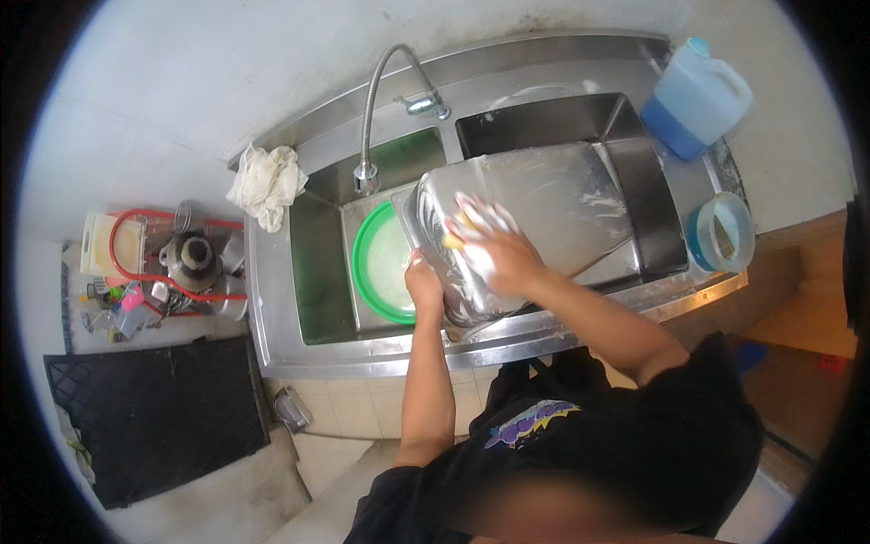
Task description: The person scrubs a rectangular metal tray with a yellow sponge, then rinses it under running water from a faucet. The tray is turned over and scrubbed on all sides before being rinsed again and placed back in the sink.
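Observation:
A large rectangular stainless steel pan (544,197), streaked with white suds, lies bottom up and tilted across the right basin, its near-left end over the divider. My left hand (424,284) grips the rim at the pan's left end. On the pan's underside my right hand (496,255), covered in foam, presses a yellow sponge (454,241). Left of the pan, a green-rimmed basin (360,268) with cloudy, whitish contents stands in the left sink basin, partly hidden by the pan and my left hand. Above it hangs the spray head (366,178) of a flexible metal faucet.
At the back right stands a jug of blue liquid (700,98), with a clear plastic tub (741,234) nearer on the rim. A crumpled white cloth (266,182) lies on the sink's left corner. Further left, a red rack (163,277) holds pots beside assorted utensils.

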Tool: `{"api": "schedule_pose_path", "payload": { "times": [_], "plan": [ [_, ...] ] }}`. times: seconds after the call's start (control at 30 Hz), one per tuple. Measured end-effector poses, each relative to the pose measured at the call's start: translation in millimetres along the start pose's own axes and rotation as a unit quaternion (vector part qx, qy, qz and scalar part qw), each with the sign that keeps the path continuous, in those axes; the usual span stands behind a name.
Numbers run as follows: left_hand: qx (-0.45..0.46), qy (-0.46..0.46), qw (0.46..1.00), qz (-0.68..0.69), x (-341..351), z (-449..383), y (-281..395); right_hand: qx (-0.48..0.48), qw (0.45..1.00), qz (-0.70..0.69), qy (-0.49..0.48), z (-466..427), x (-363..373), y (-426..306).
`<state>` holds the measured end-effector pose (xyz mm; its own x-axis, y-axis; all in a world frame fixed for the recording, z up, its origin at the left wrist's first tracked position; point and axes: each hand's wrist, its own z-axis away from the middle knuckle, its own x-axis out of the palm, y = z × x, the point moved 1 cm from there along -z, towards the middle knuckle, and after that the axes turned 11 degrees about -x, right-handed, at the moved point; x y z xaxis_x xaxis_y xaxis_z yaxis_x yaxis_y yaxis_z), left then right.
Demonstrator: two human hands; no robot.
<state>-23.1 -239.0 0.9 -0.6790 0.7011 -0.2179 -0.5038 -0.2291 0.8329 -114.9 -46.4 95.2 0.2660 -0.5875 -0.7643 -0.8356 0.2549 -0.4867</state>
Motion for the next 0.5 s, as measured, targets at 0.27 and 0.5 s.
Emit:
{"api": "schedule_pose_path", "payload": {
  "times": [0.27,0.5],
  "plan": [
    [-0.010,0.005,0.999,-0.032,10.7,8.0,18.4,0.433,0.901,0.000,0.019,-91.5,-38.6,137.3],
    [-0.003,0.007,1.000,0.011,15.2,-0.8,9.9,0.118,0.986,-0.056,0.106,-30.4,5.2,59.4]
  ]
}}
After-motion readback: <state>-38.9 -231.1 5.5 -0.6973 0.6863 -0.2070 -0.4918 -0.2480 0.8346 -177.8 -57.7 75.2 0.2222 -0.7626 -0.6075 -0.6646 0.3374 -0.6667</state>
